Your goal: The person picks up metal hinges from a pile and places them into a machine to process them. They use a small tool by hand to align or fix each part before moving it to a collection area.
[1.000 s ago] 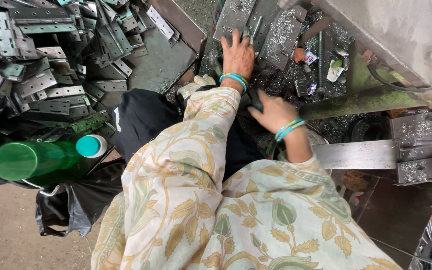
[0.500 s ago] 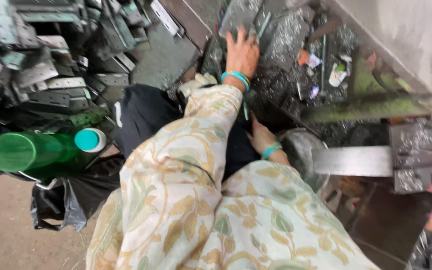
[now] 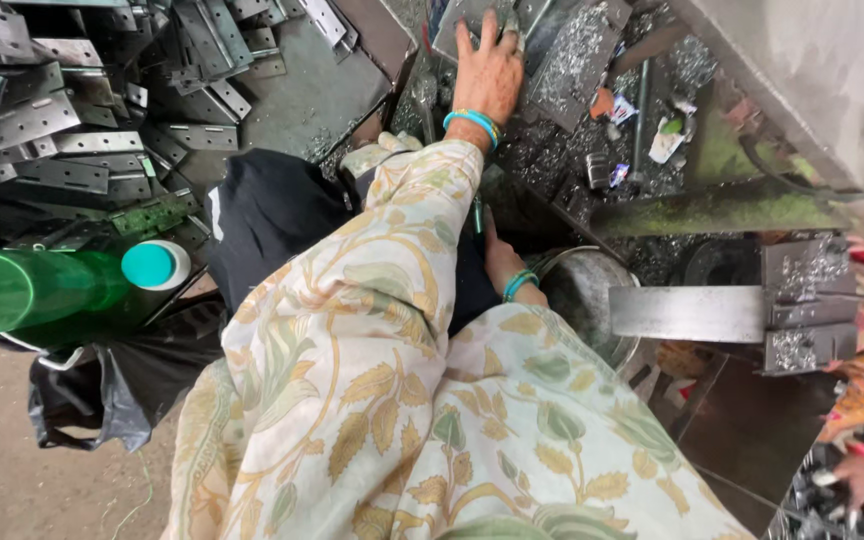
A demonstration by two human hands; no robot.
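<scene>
Head view: left hand (image 3: 490, 72) presses flat grey metal plate (image 3: 462, 20).

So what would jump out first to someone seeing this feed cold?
Probably the floral sleeve filling the centre, running up to the left hand laid flat on a metal plate strewn with shavings at the top. Next, the bright green bottle with a teal cap lying at the left edge, below a heap of grey metal hinges. The right hand is half hidden beside a steel bowl.
</scene>
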